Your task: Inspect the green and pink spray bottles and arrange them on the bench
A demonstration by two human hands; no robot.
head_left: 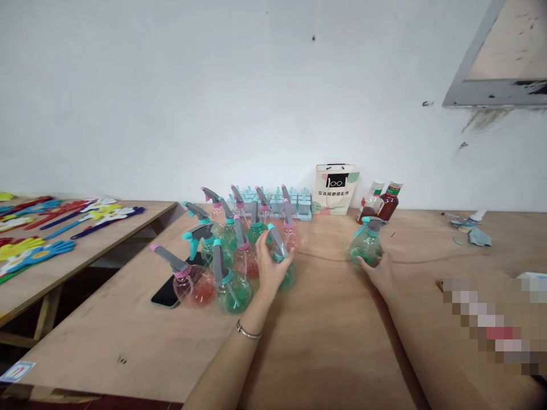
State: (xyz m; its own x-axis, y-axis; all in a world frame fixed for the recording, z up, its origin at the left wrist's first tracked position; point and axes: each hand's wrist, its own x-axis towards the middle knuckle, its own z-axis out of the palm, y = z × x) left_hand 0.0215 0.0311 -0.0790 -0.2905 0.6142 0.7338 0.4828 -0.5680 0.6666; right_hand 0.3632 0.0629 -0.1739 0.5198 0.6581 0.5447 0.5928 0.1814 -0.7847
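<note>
A cluster of several small round spray bottles (226, 250), pink and green with grey triggers, stands on the plywood table (325, 341). My left hand (270, 267) is wrapped round a green spray bottle (282, 266) at the cluster's right edge. My right hand (380, 272) grips the lower side of a separate green spray bottle (366, 245) standing alone further right.
A black phone (164, 295) lies left of the cluster. Blue ice-pop moulds (299, 203), a white paper bag (335, 189) and two dark sauce bottles (380, 202) line the wall. Coloured hand-shaped clappers (51, 228) cover a second table on the left. Small items (470, 228) lie far right.
</note>
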